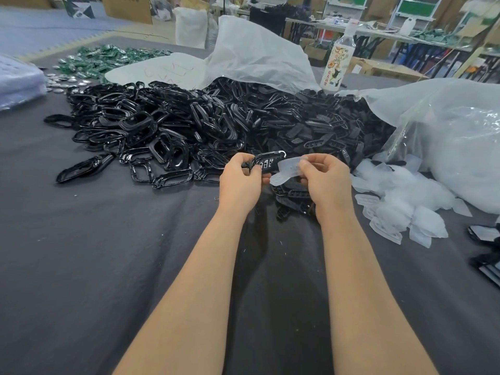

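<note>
A small assembly workshop or factory floor, by all signs. The cloth-covered bench [81,253] carries one kind of part in bulk: a heap of glossy black frames [151,128], a heap of black button panels [319,128], green circuit boards [108,59], round metal discs [65,79] and translucent pads [400,196] spilling from big plastic sacks [460,147]. Handwork shows too: the left hand [239,182] grips a fob shell [266,162] with its buttons fitted, and the right hand [327,182] pinches a single pad [286,169]. Behind stand cardboard cartons [127,6], cluttered trestle tables [378,33] and metal racks [414,9].
</note>
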A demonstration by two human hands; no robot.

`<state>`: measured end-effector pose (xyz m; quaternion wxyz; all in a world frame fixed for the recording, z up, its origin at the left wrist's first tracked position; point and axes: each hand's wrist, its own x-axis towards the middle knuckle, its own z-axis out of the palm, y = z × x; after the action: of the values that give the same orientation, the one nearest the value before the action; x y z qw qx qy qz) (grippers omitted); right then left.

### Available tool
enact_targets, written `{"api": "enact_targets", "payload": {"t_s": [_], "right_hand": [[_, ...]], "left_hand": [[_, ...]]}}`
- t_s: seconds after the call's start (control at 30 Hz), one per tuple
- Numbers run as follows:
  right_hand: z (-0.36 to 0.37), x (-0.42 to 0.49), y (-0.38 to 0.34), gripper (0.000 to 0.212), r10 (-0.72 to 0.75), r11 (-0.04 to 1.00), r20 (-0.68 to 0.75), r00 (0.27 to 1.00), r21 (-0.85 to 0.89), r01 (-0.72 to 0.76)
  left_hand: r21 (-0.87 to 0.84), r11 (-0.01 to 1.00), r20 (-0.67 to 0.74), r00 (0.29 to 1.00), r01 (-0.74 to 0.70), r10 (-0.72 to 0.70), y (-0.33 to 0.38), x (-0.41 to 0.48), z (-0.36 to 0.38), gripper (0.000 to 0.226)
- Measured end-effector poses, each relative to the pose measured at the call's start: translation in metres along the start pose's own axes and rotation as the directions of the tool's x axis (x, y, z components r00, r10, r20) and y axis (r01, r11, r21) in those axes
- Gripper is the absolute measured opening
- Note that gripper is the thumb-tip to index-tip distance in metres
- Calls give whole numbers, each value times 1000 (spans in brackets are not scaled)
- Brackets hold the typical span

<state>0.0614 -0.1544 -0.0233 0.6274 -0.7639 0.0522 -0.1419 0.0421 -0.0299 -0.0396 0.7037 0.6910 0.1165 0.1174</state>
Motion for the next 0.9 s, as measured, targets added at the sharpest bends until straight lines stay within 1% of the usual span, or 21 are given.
{"api": "enact_targets", "payload": {"t_s": [0.13,0.23,0.33,0.43,0.57,0.67,0.8,0.9], "right_hand": [[0,-1,-2,18,22,990,36,999,137,-26],[4,-3,-2,18,5,986,68,998,165,-17],[7,-5,0,18,-25,994,76,997,109,17],[8,-5,2,20,-78,997,53,996,26,77],[8,-5,5,21,-112,993,44,993,-43,113],[9,-5,5,16,-166,980,31,986,-106,169],[12,-7,4,14,-169,980,11,985,-100,170],[14,-9,3,11,-172,982,-2,985,-85,171]], "left_hand": [[13,1000,18,1000,-5,5,1,-1,-1,25],[13,1000,39,999,-12,12,1,-1,-1,26],[7,1000,84,996,-6,5,1,-1,0,18],[0,1000,120,993,-18,18,0,0,0,15],[13,998,170,984,-60,57,0,0,1,20],[9,997,193,978,-82,79,0,-1,1,21],[-2,995,199,975,-99,98,1,-1,2,25],[-32,997,193,978,-73,77,2,-2,4,25]]}}
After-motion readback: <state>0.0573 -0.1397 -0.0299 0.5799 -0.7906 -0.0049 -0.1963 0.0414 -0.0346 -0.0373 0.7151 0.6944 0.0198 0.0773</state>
